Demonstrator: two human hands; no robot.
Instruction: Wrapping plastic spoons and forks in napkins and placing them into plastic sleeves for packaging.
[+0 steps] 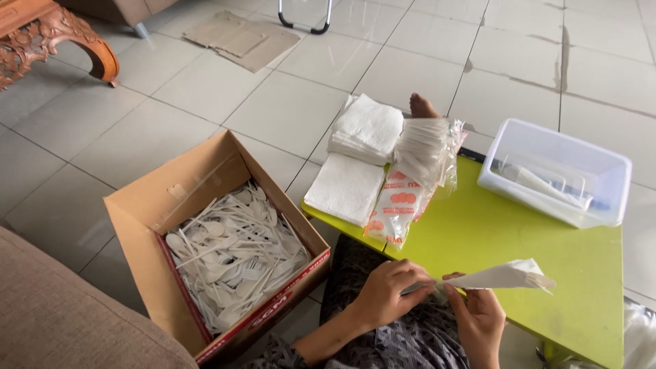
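— Napkin (502, 277) where?
— Pinched at its near end by both hands, left hand (389, 290) and right hand (478, 316) side by side; long axis pointing rightward, away from the fingers, over the green table (547, 253).
— Nearer hand?
— Right; closed on it, like the left.

The person is wearing loose dark clothing (403, 342) with a small pale print, covering the lap and reaching the left forearm. Both hands, the left hand (386, 290) and right hand (482, 318), are showing bare, ringless fingers (417, 290). One foot (422, 107) is going bare.
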